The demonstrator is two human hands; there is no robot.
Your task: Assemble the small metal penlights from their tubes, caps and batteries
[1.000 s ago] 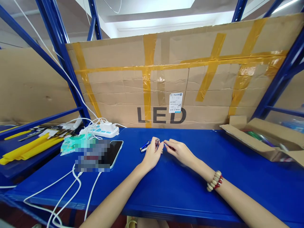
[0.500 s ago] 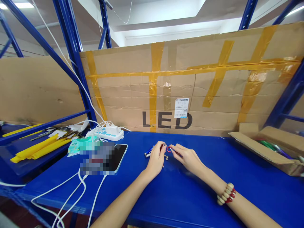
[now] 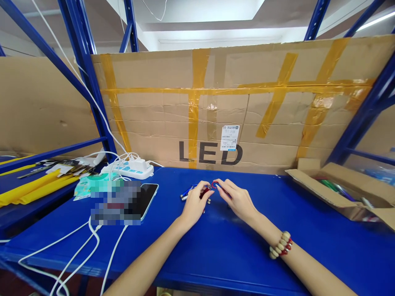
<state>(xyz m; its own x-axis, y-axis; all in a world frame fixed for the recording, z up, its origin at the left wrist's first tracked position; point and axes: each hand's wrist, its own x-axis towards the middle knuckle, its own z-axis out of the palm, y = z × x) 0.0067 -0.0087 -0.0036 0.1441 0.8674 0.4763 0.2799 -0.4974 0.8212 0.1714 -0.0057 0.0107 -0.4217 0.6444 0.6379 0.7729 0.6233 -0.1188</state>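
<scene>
Both my hands meet over the blue table. My left hand pinches a small red cylindrical piece, which looks like a mini flashlight body. My right hand holds a small part with a red ring against its end. A blue mini flashlight lies on the table just left of my left hand. Small silver button cells lie on the table between my hands. A bead bracelet is on my right wrist.
A phone lies left of my hands, with a white power strip and white cables beyond. An open cardboard box with parts stands at the right. A taped cardboard sheet marked LED backs the table. Yellow strips lie far left.
The small silver cells appeared on the table between my hands. The red ring part came into view at my right fingertips. The view shifted slightly.
</scene>
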